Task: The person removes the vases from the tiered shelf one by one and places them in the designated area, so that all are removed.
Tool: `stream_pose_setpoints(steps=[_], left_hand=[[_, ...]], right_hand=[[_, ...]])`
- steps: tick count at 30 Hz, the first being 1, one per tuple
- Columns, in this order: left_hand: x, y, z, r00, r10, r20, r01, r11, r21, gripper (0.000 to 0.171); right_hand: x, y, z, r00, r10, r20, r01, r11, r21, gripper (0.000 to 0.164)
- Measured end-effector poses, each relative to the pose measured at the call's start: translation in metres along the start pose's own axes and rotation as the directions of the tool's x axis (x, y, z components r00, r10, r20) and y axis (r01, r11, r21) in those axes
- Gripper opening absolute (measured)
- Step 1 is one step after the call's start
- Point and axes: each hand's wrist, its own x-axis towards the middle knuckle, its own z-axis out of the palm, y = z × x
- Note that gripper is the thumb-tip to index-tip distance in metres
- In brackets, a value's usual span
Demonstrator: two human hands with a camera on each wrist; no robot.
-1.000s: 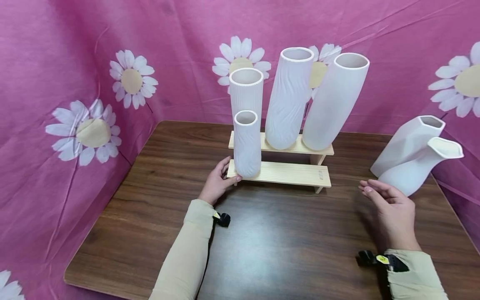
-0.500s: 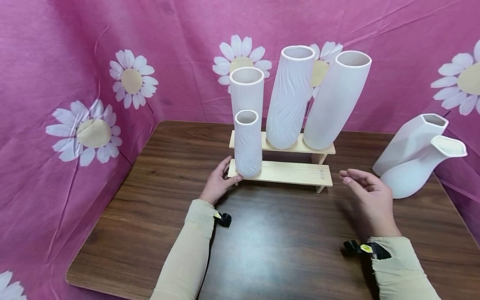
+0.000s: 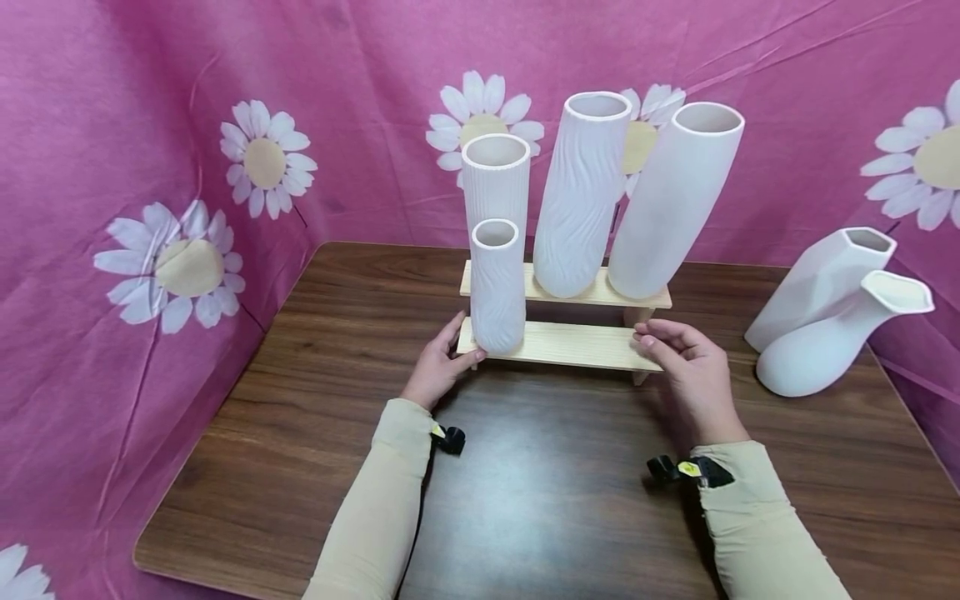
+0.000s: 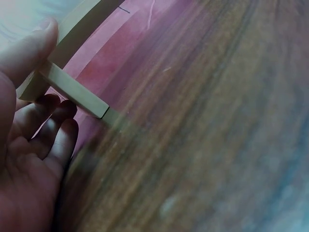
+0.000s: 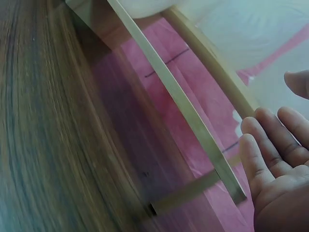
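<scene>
Sleeved arms (image 3: 375,508) outstretched, left fingers (image 4: 64,140) pinching; right fingers (image 5: 254,163) loosely extended

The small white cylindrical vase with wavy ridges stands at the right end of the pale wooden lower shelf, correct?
No, the end is wrong: the head view shows the small white vase at the left end. It does stand on the wooden lower shelf.
</scene>
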Motion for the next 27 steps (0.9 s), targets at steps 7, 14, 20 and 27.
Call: stream_pose_setpoints(steps=[7, 14, 20, 27], left_hand=[[0.0, 0.004, 0.001, 1.0, 0.011, 0.012, -0.011, 0.999, 0.03, 0.086], [0.0, 0.002, -0.001, 1.0, -0.006, 0.019, 0.005, 1.0, 0.007, 0.086], [-0.002, 0.011, -0.002, 0.999, -0.026, 0.046, 0.026, 1.0, 0.001, 0.086], [-0.011, 0.037, -0.003, 0.998, -0.036, 0.057, 0.036, 0.999, -0.007, 0.084]], right_hand=[[0.007, 0.003, 0.016, 0.997, 0.0, 0.081, 0.005, 0.998, -0.064, 0.038], [0.01, 0.006, 0.032, 0.982, -0.002, 0.191, 0.013, 0.998, -0.056, 0.039], [0.013, 0.007, 0.048, 0.968, 0.037, 0.247, 0.001, 0.988, -0.154, 0.043], [0.018, 0.012, 0.066, 0.951, 0.08, 0.3, -0.003, 0.968, -0.251, 0.049]])
